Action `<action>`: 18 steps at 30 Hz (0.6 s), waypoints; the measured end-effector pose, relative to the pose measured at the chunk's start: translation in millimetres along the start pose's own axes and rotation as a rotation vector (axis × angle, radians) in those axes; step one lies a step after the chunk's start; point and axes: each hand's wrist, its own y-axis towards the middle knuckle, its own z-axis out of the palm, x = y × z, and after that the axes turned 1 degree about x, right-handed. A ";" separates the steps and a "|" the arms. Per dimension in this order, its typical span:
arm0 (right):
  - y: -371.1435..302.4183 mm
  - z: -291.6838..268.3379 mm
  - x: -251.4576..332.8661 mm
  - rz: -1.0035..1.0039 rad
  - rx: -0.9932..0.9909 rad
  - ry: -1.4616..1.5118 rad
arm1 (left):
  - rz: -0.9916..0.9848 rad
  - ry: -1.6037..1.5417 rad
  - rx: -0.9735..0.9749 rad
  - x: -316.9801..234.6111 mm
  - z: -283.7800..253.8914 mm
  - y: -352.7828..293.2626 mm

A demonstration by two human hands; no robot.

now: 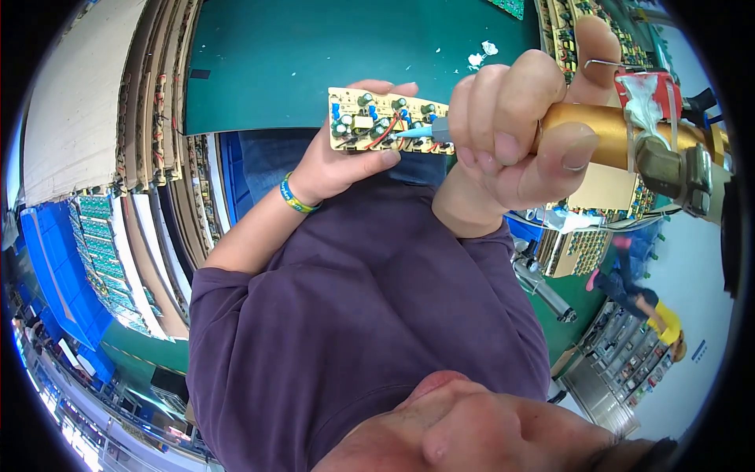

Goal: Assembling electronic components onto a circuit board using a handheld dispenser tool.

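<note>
My left hand grips the left end of a tan circuit board, thumb along its near edge and fingers behind the far edge. Green-topped capacitors, blue parts and red and black wires stand on the board. In my right hand is a gold-coloured glue gun, its fingers wrapped round the front. The gun's pale blue nozzle points left over the board, its tip among the parts; whether it touches them I cannot tell. White glue is smeared on the gun's red fitting. My right hand hides the board's right end.
A green work mat lies beyond my hands, with white scraps on it. Cardboard layers with boards are stacked at left, near a blue bin. More boards stand at right. A person in yellow is farther off.
</note>
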 end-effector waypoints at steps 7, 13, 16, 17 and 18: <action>2.2 6.3 -3.9 -0.057 -0.067 0.193 | -0.017 0.038 0.012 2.3 -1.1 -0.4; 1.7 3.1 -2.3 -0.021 -0.025 0.119 | -0.041 -0.005 0.011 0.4 1.1 -1.4; 2.7 1.3 0.0 0.027 0.030 0.053 | -0.018 0.011 0.033 -0.4 0.1 -0.8; 2.7 1.3 0.3 0.035 0.042 0.060 | -0.019 0.011 0.034 -0.2 0.3 -0.8; 2.0 2.0 -0.3 0.036 0.041 0.059 | -0.023 -0.001 0.033 0.3 0.6 -0.9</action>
